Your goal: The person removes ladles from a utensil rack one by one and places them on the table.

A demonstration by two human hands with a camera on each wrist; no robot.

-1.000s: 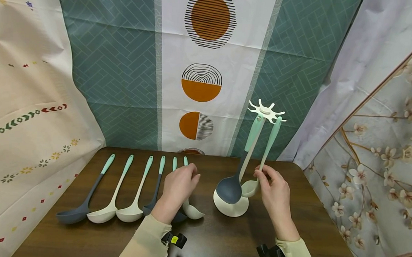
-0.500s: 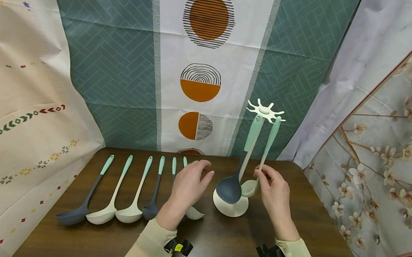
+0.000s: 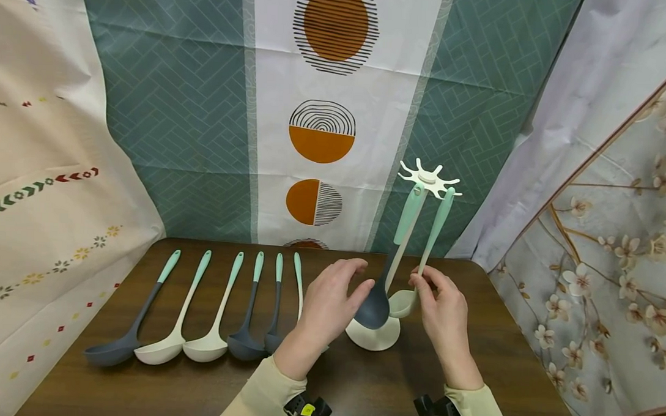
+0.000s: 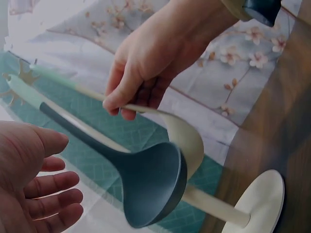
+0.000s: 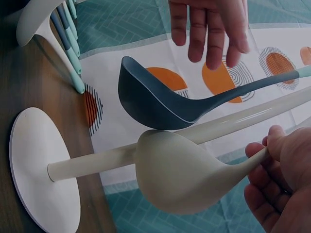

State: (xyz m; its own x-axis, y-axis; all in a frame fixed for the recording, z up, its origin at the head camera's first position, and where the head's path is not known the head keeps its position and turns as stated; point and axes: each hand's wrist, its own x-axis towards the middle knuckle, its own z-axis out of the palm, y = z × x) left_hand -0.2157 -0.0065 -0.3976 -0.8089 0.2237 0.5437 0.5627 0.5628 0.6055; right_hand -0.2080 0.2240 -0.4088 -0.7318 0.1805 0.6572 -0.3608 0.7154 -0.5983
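My right hand pinches the cream shaft of a ladle with a mint handle; its handle end is up at the hooks of the white utensil stand. A dark blue-grey ladle hangs from the same stand, bowl low, just left of the cream one. My left hand is held up beside the dark ladle with fingers spread and nothing in them. In the left wrist view its fingertips stop short of the dark shaft. The cream bowl is partly behind the dark bowl there.
Several ladles lie in a row on the brown table, left of the stand: a dark one at the far left, then a cream ladle and others. My left hand and forearm cover part of the rightmost. Patterned cloths hang behind.
My left hand has moved right, from over the rightmost lying ladle to beside the hanging dark ladle. My right hand has kept its pinch on the cream ladle, nearly still.
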